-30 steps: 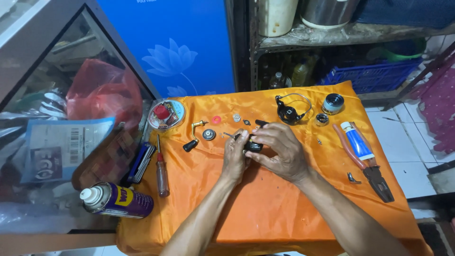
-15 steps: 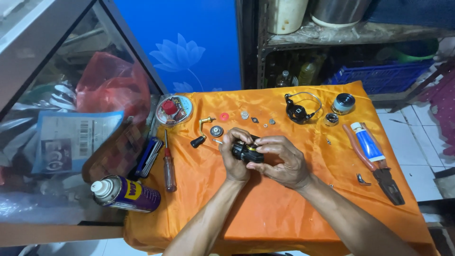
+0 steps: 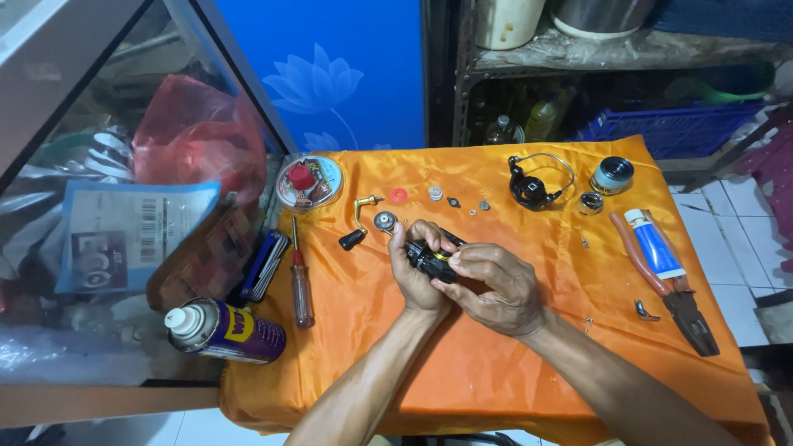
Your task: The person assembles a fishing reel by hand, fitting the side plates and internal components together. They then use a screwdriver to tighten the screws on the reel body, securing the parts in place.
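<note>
Near the middle of the orange cloth, a small black reel body is held just above the fabric between both hands. It is cupped from the left by the left hand, whose fingers are closed around its side, and it is pinched from the right by the right hand, whose thumb and fingertips are pressed against its yellow-marked face. The part is judged to be light, rigid and compact, probably slick with oil, so a grip on its flat flanks is thought safer than one on any protruding piece; the small openings are likely delicate.

Towards the left edge of the cloth, a red-handled screwdriver is laid lengthwise, with a folded set of hex keys beside it and a blue-and-yellow spray can lying at the near left corner.

Just beyond the hands, a crank handle with a black knob, a round gear, a red washer and several tiny washers are spread apart in a loose row.

Near the far edge, a round tin is set at the left, while a black rotor with a wire bail and a spool are placed to the right. Along the right edge, a blue tube is laid over red-handled pliers.
</note>
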